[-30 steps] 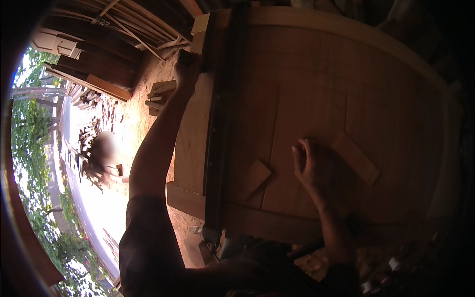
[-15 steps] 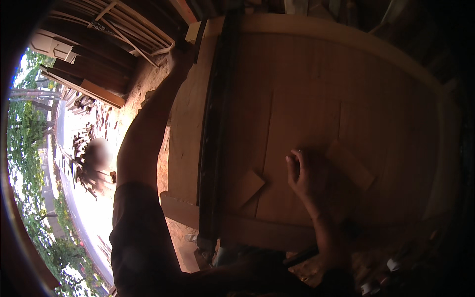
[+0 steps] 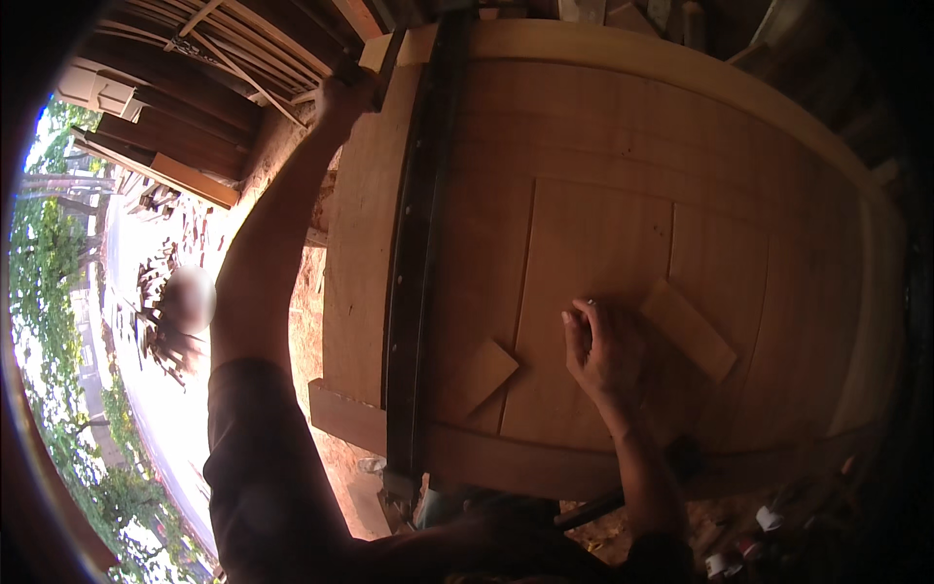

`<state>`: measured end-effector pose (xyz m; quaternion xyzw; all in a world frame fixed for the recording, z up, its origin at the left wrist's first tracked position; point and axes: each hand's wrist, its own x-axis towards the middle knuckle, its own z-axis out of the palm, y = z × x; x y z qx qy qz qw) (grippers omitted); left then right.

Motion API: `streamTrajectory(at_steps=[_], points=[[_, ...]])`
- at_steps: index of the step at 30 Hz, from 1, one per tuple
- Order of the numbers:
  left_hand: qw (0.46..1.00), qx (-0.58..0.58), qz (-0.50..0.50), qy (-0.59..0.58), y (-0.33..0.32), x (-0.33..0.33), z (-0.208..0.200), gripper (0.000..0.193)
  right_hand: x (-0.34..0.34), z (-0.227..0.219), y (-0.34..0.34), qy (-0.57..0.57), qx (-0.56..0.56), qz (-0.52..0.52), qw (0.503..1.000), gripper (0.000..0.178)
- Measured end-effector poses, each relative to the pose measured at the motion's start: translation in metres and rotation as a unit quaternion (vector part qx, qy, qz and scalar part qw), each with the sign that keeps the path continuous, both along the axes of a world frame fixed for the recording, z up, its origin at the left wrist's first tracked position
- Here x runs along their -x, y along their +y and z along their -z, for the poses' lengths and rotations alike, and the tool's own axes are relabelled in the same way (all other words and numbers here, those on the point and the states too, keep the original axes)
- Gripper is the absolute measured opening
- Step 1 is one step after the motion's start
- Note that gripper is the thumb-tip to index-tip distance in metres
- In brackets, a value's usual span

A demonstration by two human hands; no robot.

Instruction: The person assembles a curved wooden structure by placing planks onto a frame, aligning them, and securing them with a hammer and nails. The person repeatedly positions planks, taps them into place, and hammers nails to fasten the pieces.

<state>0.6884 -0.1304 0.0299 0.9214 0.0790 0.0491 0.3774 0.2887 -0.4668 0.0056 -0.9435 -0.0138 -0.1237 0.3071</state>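
A large wooden door-like panel point(image 3: 593, 243) lies in front of me. Across its left part runs a long dark metal bar point(image 3: 411, 253) with a row of small holes. My left arm reaches to the panel's far left corner, where my left hand point(image 3: 342, 99) is closed on a dark narrow bar point(image 3: 391, 66); shadow hides its kind. Over the middle of the panel is my right hand point(image 3: 605, 350), fingers curled, with a tiny bright spot at the fingertips too small to name. Small thin wood pieces lie on either side of it, one left point(image 3: 493, 374), one right point(image 3: 689, 329).
Long boards and strips point(image 3: 190, 127) lean at the far left. Beyond my left arm, scrap wood point(image 3: 161, 282) lies on bright ground beside a blurred round patch. A dark rod point(image 3: 589, 510) juts out at the panel's near edge. Small white objects point(image 3: 769, 519) lie at the lower right.
The picture has brightened, and the view has shifted slightly. Both hands keep nearly the same places and grips.
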Motion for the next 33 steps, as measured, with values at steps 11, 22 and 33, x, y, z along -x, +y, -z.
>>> streamTrajectory(at_steps=[11,22,33], points=[[0.997,0.076,0.016,0.020,-0.012,-0.018,-0.006,0.024,-0.002,-0.006,-0.001,0.001,0.030,-0.009,0.999,0.013],[0.962,0.185,0.030,-0.200,-0.005,0.068,-0.021,0.035,0.001,-0.001,0.004,-0.021,-0.014,0.001,1.000,0.012],[0.963,0.261,0.006,-0.066,-0.056,0.405,-0.045,0.033,0.017,-0.006,-0.011,0.042,-0.074,-0.008,0.996,0.021]])
